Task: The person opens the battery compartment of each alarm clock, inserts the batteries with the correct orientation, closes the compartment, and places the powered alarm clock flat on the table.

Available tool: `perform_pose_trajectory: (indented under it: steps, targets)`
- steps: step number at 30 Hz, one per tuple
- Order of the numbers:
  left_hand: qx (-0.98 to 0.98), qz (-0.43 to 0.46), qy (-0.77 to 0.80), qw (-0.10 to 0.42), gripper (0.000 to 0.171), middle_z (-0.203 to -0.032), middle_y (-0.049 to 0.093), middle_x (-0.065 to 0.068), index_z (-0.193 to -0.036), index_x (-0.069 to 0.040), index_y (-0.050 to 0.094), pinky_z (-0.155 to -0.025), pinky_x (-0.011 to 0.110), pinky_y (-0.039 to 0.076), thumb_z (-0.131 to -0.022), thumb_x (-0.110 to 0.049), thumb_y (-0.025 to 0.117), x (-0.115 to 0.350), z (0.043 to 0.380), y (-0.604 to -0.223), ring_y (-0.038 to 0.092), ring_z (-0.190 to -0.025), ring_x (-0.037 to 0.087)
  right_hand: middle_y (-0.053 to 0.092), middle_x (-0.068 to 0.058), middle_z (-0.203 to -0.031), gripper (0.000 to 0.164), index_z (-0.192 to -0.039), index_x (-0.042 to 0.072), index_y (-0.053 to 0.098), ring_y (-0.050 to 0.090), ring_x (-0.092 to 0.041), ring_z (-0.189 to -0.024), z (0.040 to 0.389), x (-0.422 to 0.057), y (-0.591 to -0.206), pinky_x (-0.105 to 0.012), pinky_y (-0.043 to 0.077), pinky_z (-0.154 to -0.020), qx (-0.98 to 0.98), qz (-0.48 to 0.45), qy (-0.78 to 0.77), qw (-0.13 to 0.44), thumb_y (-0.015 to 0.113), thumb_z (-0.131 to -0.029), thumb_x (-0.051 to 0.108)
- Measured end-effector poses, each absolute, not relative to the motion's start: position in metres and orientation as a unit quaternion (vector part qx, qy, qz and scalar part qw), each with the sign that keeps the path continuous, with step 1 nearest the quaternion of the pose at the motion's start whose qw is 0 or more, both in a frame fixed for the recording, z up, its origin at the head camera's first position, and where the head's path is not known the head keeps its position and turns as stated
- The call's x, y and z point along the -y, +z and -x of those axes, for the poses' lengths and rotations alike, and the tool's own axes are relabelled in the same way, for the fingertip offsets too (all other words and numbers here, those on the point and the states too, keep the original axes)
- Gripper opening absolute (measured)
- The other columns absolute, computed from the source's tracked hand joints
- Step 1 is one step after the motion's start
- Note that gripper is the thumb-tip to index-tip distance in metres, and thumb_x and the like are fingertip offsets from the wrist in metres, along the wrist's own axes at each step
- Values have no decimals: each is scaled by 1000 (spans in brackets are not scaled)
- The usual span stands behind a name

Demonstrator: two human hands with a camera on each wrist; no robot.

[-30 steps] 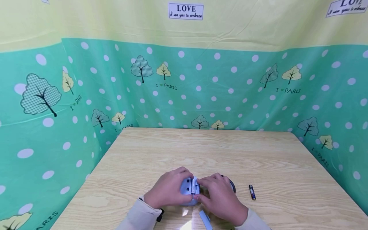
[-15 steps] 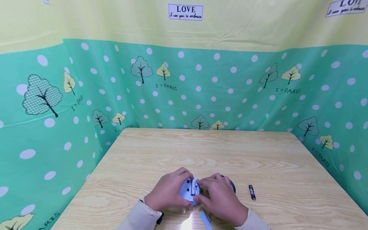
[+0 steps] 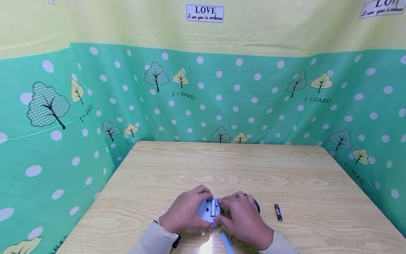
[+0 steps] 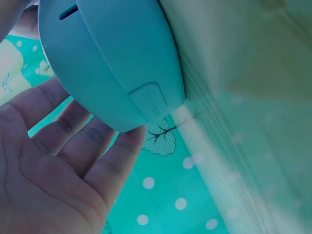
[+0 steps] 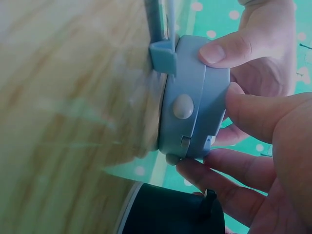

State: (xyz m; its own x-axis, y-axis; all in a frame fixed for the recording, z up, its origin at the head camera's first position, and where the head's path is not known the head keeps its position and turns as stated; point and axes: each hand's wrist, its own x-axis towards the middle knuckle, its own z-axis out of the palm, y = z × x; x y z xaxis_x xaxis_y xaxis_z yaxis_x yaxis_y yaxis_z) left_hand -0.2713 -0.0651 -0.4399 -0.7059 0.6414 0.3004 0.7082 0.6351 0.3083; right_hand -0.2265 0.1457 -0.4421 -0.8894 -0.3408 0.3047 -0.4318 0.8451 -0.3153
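Note:
A rounded light-blue device rests on the table with its battery compartment facing up, and a slim battery lies in it. My left hand grips the device from the left, index finger at the far edge and thumb at the near edge. On the right, my right hand holds the device's side between thumb and fingers, fingertips right by the compartment. The left wrist view shows the casing with a raised lettered patch against my left fingertips. A loose light-blue cover lies nearer me.
A second battery, dark with a silver end, lies to the right of my right hand. A dark round object stands close by, mostly hidden behind that hand in the head view. Patterned green and yellow cloth surrounds the wooden table.
My left thumb has slid slightly nearer me, to the device's near edge. The battery's visible side has turned from whitish to more silvery. My right hand has stayed in place.

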Motion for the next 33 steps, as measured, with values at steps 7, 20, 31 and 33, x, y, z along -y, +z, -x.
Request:
perform_pose_trajectory:
  steps: [7,20,31,33]
  targets:
    - [899,379,-206,81,71,-119,52,-13,-116,-21,65,-75,20,48,-55,-50,85,65,272,-441,56,-92,5,65,17,-113,51,-118,27,67,49,-10,-102,227,-146,-442,-41,31,-80,953,-202,193,118,68,-78,58]
    - [896,385,-204,82,68,-116,52,-15,-116,-22,65,-74,19,47,-56,-49,84,66,274,-440,55,-90,4,64,18,-113,53,-119,28,67,48,-10,-102,228,-146,-442,-40,29,-79,955,-198,190,114,66,-78,60]
    - [894,393,-200,83,69,-116,51,-14,-117,-22,66,-73,19,47,-57,-49,84,68,276,-439,55,-90,4,64,18,-114,53,-119,29,66,48,-9,-102,230,-144,-442,-41,30,-79,955,-197,191,114,65,-77,62]
    - [894,392,-200,83,68,-116,51,-15,-117,-22,66,-73,19,47,-57,-49,84,68,276,-440,55,-90,4,64,17,-114,54,-119,29,66,48,-9,-102,231,-144,-442,-41,30,-79,955,-197,191,115,65,-77,62]
